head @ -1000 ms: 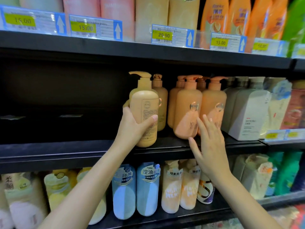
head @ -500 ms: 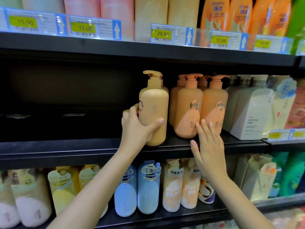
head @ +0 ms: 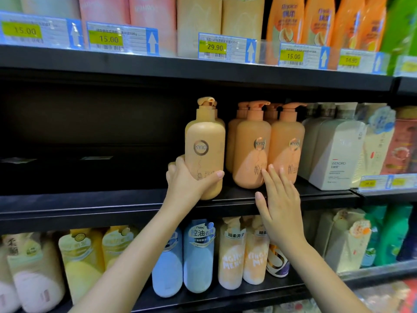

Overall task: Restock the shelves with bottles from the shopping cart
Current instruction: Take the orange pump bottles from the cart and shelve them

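The left hand grips the lower body of a tan pump bottle, thumb across the front, fingers wrapped round the back. The bottle stands upright near the front edge of the middle shelf, its base at or just above the board (contact cannot be confirmed from here). Its round "KYIO" emblem faces outward.

The right hand is flat, fingers straight and slightly spread, holding nothing. Its fingertips lie against the lower front of the orange pump bottles, which stand just to the right of the held bottle; a narrow gap separates the two colours. More orange bottles stand behind the front pair.

The two hands are apart, one on each side of that gap.

Further right on the same shelf stand pale grey square bottles. To the left of the held bottle the shelf is dark.

The upper shelf carries price tags reading 15.00 and 29.90, with pink, tan and orange bottles above them. The lower shelf holds blue bottles and yellow, cream and green ones.
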